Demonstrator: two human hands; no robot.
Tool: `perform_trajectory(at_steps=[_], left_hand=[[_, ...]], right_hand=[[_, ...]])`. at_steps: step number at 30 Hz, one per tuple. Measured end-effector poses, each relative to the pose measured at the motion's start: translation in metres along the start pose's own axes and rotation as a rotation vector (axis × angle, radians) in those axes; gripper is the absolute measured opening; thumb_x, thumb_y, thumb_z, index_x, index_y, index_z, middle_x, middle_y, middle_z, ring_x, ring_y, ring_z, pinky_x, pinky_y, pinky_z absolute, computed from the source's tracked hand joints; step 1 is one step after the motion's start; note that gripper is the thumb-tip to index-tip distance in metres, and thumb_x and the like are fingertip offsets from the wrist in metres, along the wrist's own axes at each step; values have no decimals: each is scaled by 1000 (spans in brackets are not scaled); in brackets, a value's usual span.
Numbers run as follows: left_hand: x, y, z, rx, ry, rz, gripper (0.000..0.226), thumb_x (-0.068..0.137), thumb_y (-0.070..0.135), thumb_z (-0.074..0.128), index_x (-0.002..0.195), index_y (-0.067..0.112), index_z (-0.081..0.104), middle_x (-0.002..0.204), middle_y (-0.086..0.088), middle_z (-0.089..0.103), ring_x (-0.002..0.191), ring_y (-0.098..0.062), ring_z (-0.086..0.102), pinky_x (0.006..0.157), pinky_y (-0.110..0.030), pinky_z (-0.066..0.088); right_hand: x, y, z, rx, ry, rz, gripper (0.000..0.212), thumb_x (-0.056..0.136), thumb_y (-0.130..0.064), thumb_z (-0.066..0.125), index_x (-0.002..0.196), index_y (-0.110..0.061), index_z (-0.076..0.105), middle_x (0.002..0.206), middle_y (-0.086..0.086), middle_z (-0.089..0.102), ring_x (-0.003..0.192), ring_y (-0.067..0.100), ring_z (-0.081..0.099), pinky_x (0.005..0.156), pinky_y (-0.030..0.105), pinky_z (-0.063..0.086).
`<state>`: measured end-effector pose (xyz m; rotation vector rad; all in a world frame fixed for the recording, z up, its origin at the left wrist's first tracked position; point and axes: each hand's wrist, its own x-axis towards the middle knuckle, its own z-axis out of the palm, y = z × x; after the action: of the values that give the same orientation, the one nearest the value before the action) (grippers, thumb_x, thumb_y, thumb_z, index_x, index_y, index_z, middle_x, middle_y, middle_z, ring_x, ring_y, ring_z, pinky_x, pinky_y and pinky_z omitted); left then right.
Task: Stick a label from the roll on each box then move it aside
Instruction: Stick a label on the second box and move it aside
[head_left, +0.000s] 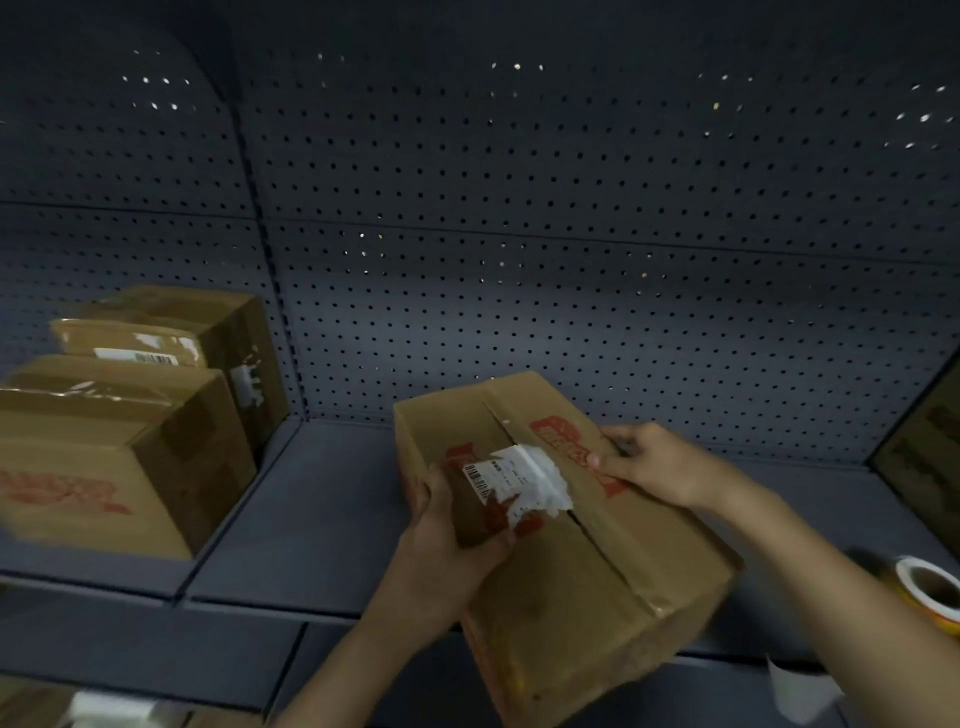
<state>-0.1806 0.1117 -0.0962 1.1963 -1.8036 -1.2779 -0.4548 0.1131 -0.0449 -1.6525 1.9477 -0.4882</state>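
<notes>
Cardboard box sitting askew over the shelf's front edge, torn white label lying across its top seam. Left-hand grip clasping its left side, right-hand grip holding its right edge. Label roll lying right.

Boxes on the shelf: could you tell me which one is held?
The centre box with the torn white label; left hand and right hand grip it, unlike the left-side boxes.
</notes>
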Motion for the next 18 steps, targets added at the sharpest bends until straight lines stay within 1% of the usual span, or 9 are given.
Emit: perform_trajectory(at_steps=[3,5,8,9,10,12,13,15,18], left_hand=[[16,3,-13,-33,-128,-4,79,68,57,77,138,49,40,130,24,60,120,0,58,102,-25,48],[29,9,-19,-21,-214,-4,66,78,38,77,136,44,47,125,22,65,115,3,60,104,-25,47],[46,24,-27,26,-324,28,55,89,10,70,132,38,50,116,20,68,106,9,62,85,-6,48],[52,27,-30,77,-332,45,54,90,10,69,132,38,50,115,22,67,104,12,62,84,-5,48],[57,28,-33,136,-320,54,51,91,12,67,133,36,50,116,22,66,103,12,62,90,-10,49],[66,27,-36,264,-258,64,46,95,19,64,137,33,51,123,15,66,111,1,62,106,-29,47],[68,26,-37,340,-223,68,45,96,22,61,139,32,51,127,11,66,116,-8,61,108,-35,45],[71,25,-37,447,-173,82,42,97,27,60,138,32,54,129,6,66,119,-16,61,105,-31,45],[65,27,-35,538,-69,105,36,95,35,62,130,30,60,123,4,67,110,-17,63,91,-24,46]], right_hand=[[-17,2,-4,-100,15,79,42,89,-54,64,116,-22,65,100,-8,72,85,7,69,79,29,57],[-28,0,-6,-152,19,141,38,90,-54,63,109,-22,61,99,-8,68,84,8,64,70,21,51],[-45,-1,-4,-59,22,226,38,89,-51,66,110,-19,62,93,-3,73,74,11,70,63,26,56],[-51,-4,-3,24,27,254,34,90,-45,67,109,-17,61,89,2,74,68,14,71,57,28,58],[-57,-7,0,101,34,288,31,91,-40,68,108,-16,58,86,7,74,65,18,72,54,29,59],[-68,-16,9,195,42,344,28,94,-34,66,109,-14,54,84,14,73,65,24,74,55,33,61],[-73,-20,13,214,42,361,26,96,-33,64,108,-13,52,83,16,73,66,26,74,56,34,62],[-77,-25,19,183,60,375,25,97,-34,62,101,-11,54,81,16,73,67,29,74,60,38,63],[-72,-17,13,-81,155,352,35,88,-51,68,81,-17,63,71,3,73,67,21,72,69,41,61]])
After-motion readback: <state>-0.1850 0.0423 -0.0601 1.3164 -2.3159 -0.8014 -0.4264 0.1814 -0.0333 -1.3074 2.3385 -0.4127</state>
